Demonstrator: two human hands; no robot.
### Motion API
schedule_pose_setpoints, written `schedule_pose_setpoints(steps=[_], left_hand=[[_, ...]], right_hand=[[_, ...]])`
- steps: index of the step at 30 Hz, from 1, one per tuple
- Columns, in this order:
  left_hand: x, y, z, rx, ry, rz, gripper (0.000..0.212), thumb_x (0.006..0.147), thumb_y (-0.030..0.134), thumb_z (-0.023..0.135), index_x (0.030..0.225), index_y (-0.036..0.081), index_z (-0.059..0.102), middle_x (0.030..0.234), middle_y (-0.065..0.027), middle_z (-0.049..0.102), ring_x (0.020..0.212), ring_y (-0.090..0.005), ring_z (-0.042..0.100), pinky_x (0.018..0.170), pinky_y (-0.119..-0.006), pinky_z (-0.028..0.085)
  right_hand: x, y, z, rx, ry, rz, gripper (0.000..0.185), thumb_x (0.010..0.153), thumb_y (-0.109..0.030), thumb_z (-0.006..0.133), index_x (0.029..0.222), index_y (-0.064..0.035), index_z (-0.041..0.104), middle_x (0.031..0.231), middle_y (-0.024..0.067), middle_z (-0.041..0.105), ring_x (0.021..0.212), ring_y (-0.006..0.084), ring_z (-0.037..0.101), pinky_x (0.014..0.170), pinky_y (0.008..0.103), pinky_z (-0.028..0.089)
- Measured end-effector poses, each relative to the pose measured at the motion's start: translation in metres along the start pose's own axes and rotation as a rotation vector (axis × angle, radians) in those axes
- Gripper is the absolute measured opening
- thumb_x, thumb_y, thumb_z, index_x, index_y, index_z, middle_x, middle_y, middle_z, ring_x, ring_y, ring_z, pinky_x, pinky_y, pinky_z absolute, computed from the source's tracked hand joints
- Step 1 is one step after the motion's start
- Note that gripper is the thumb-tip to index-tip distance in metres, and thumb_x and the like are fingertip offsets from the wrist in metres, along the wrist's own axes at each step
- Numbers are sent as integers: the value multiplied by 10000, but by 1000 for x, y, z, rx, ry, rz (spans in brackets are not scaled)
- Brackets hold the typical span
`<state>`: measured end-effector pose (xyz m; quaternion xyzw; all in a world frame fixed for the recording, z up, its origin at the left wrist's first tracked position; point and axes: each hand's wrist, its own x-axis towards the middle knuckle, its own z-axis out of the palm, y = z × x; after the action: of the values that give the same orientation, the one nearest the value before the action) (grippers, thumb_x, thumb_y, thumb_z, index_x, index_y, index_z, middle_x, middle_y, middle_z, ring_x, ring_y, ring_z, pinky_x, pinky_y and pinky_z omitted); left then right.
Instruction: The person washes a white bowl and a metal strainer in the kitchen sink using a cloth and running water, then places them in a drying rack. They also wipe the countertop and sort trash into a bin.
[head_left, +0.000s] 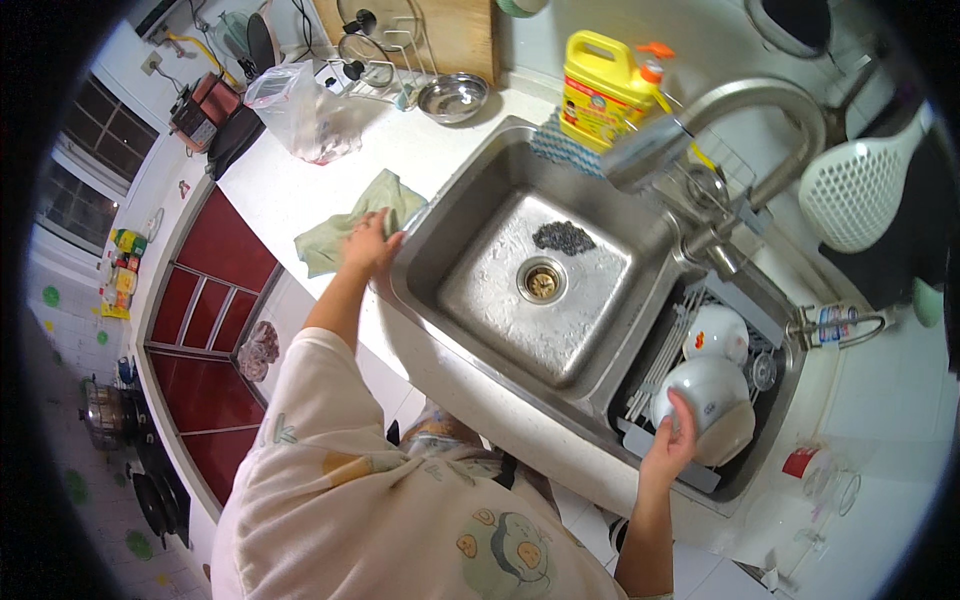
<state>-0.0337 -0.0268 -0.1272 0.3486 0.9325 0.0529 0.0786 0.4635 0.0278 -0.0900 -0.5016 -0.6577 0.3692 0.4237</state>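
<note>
My left hand (367, 244) is pressed down on a crumpled pale green cloth (330, 244), its fingers bunching the fabric at the counter's edge by the sink. The stainless steel sink basin (480, 300) lies between my hands, wet inside, with a round drain (542, 281) and a dark patch of small bits (564, 238) on its floor. My right hand (675, 442) is over the smaller basin at the right, thumb and fingers apart, in front of an upturned white bowl (709, 397). Whether it touches the bowl is unclear. Behind that bowl sits a smaller white bowl (716, 335) in the dish rack (664, 352).
An arched faucet (780, 97) reaches over the sink's back. A yellow detergent jug (607, 90) stands behind the basin on a patterned cloth (562, 146). Farther left on the counter are a steel bowl (452, 97) and a plastic bag (307, 112). A white skimmer (862, 187) hangs right.
</note>
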Motion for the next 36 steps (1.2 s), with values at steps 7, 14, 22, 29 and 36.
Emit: schedule_pose_setpoints(steps=[7, 14, 22, 29, 36], left_hand=[[27, 0, 26, -90, 152, 222, 211, 804, 265, 458, 930, 96, 468, 798, -111, 587, 773, -270, 546, 675, -419, 341], [-52, 34, -51, -1043, -596, 787, 354, 854, 236, 399, 1139, 28, 424, 1058, -118, 481, 1011, -199, 436, 890, -323, 317], [-79, 51, -79, -668, -41, 918, 579, 781, 208, 480, 1268, 6, 243, 1310, -178, 253, 1231, -328, 194, 1006, -423, 125], [-76, 58, -105, -1129, -59, 1141, 648, 817, 401, 360, 1284, -12, 184, 1297, -184, 274, 1222, -330, 218, 1000, -436, 124], [-78, 76, -117, -2538, -1336, 324, 484, 872, 376, 313, 1255, 81, 287, 1175, -168, 419, 1118, -283, 390, 943, -432, 305]], right_hand=[[1, -56, 100, 253, -292, 188, 203, 775, 40, 384, 884, 36, 556, 916, 124, 560, 842, 156, 536, 730, 257, 427], [15, -95, 232, 919, -529, 870, 315, 860, -220, 379, 1083, -6, 438, 1038, 103, 500, 919, 176, 503, 761, 299, 423], [4, -156, 312, 1358, -398, 262, 466, 888, -256, 325, 1294, -67, 195, 1285, 63, 299, 1177, 164, 289, 986, 307, 214], [5, -196, 294, 1177, -385, 183, 506, 862, -218, 406, 1282, -18, 204, 1274, 64, 298, 1167, 171, 285, 978, 291, 209], [7, -128, 307, 2191, -552, 354, 445, 886, -278, 330, 1249, -30, 258, 1206, 54, 384, 1100, 143, 364, 920, 273, 309]])
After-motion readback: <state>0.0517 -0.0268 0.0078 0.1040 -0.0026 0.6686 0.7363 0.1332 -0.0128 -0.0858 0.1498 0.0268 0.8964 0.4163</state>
